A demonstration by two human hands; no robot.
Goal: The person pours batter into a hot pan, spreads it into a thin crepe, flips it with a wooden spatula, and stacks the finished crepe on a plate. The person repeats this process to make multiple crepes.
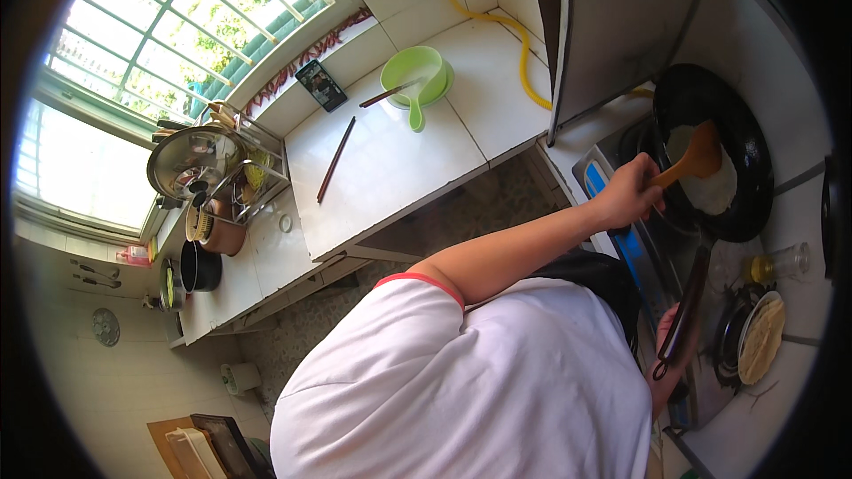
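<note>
My left hand (629,191) grips the handle of a wooden spatula (702,150), its blade over a thin pale pancake (715,186) in a black wok (749,146). The wok tilts on the gas stove (619,229). Its long dark handle (689,306) points back toward me and passes over my right hand (667,324), hiding part of it; whether the fingers hold anything cannot be told. Beyond my right hand, a browned flatbread (763,340) lies on a white plate (745,332) over the other burner. A glass jar of yellow oil (775,266) stands between wok and plate.
On the white tiled counter (399,173) sit a green bowl (406,66) with a ladle-like handled vessel, brown chopsticks (336,159) and a phone (321,85). A yellow gas hose (522,46) runs down beside an upright panel (619,26). A dish rack (259,179) and black pot (200,266) stand left.
</note>
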